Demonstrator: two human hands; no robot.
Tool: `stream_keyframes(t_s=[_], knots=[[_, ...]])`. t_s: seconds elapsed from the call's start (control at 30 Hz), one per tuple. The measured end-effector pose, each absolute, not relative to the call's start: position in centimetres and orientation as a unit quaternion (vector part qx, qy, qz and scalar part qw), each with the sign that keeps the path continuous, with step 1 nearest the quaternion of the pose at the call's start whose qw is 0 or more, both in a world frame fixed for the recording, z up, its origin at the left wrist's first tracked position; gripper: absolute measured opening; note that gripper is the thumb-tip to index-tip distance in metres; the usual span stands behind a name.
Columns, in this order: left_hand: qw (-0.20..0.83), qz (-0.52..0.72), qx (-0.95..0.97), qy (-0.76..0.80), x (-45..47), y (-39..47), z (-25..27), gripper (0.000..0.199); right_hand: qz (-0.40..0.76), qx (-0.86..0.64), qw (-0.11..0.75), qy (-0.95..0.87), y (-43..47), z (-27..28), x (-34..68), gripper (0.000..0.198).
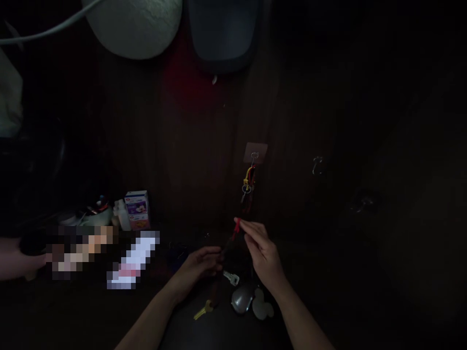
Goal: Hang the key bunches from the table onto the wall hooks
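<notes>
My right hand (pixel 263 255) pinches a red cord (pixel 237 225) between thumb and fingertips. From it a dark strip slants down to the fingertips of my left hand (pixel 202 265), which are closed; what they hold is too dark to make out. Just below my hands lie a silver key (pixel 231 278) and a brass-coloured key (pixel 203 310). Beside them are a shiny rounded silver object (pixel 241 299) and a pale flat piece with round lobes (pixel 261 305). Above my right hand, a bunch of keys on yellow and red cords (pixel 248 182) hangs from a wall hook (pixel 255 155).
The room is very dim. Two more hooks are on the wall, one metal hook (pixel 317 165) and one darker hook (pixel 363 204). A small printed box (pixel 137 210) and white bottles (pixel 122 215) stand left. A pale rounded object (pixel 134 29) and a grey one (pixel 224 34) hang above.
</notes>
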State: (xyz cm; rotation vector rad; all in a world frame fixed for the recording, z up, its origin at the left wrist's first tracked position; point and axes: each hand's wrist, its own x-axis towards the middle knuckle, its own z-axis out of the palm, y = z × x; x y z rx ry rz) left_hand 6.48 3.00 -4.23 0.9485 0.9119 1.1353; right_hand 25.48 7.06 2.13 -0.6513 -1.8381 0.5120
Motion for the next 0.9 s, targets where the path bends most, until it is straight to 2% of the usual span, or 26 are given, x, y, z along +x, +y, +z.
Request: stream_keyframes(t_s=[0.17, 0.4, 0.63, 0.9], knots=[[0.641, 0.484, 0.428, 0.413, 6.5, 3.0, -4.0, 0.042, 0.026, -0.282, 0.539, -0.793, 8.9, 4.6, 25.7, 0.046], [0.634, 0.485, 0.432, 0.42, 6.5, 2.9, -3.8, 0.043, -0.135, -0.373, 0.53, -0.75, 11.0, 9.3, 25.6, 0.045], [0.622, 0.487, 0.43, 0.438, 6.3, 3.0, -4.1, 0.043, -0.187, -0.449, 0.47, -0.737, 13.1, 12.7, 24.4, 0.04], [0.628, 0.481, 0.432, 0.432, 6.0, 3.3, -4.6, 0.04, -0.179, -0.5, 0.413, -0.74, 14.1, 12.5, 23.6, 0.038]])
